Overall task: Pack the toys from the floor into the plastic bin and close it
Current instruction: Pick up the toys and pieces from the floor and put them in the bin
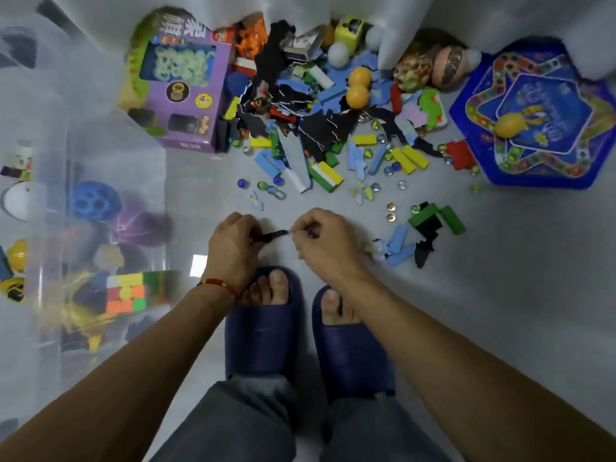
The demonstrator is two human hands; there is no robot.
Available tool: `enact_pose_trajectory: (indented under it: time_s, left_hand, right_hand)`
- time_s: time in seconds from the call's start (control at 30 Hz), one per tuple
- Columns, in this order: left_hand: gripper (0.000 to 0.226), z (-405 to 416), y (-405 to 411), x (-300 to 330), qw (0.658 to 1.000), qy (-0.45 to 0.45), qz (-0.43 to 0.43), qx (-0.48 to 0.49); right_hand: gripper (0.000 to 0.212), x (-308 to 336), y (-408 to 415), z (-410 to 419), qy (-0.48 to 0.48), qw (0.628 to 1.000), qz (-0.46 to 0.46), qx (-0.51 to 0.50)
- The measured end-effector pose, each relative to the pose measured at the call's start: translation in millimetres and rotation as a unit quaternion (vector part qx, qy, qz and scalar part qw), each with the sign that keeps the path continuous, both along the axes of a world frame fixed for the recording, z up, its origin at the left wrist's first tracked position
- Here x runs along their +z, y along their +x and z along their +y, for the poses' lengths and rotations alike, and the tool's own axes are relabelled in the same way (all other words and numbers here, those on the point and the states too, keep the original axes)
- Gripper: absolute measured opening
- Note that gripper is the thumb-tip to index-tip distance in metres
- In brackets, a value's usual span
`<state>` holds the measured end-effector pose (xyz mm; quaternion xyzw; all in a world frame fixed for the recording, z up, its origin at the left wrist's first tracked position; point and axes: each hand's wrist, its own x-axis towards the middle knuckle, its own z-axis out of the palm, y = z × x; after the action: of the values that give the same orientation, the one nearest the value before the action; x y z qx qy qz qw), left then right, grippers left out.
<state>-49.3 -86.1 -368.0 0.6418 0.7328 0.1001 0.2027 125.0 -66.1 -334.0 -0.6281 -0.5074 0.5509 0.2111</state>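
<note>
A clear plastic bin (53, 201) stands at the left, holding a colour cube (126, 291), a blue holed ball (95, 201) and other toys. A heap of toys (316, 105) covers the floor ahead: wooden blocks, puzzle pieces, marbles, orange balls. My left hand (233, 245) grips a small black piece (273, 234) low over the floor, just beyond my feet. My right hand (325, 238) is curled beside it, pinching a small blue marble (310, 232) at the fingertips.
A purple toy box (186, 95) lies near the bin's far corner. A blue hexagonal game board (540, 128) with a yellow ball on it lies at the right. Green and blue blocks (430, 225) lie right of my hands. White curtain hangs behind. My blue slippers (266, 331) stand below.
</note>
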Motion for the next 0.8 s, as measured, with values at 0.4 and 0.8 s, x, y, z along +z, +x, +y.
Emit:
enact_pose_trajectory:
  time_s: [0.4,0.8]
  left_hand:
    - [0.031,20,68,49,0.812,-0.187,-0.525,0.171]
    - [0.030,40,102,56,0.618,-0.381,-0.659,0.195]
  right_hand:
    - [0.022,-9,192,3,0.095,0.933,-0.262,-0.226]
    - [0.019,-36,219,64,0.055,0.926,-0.232,-0.294]
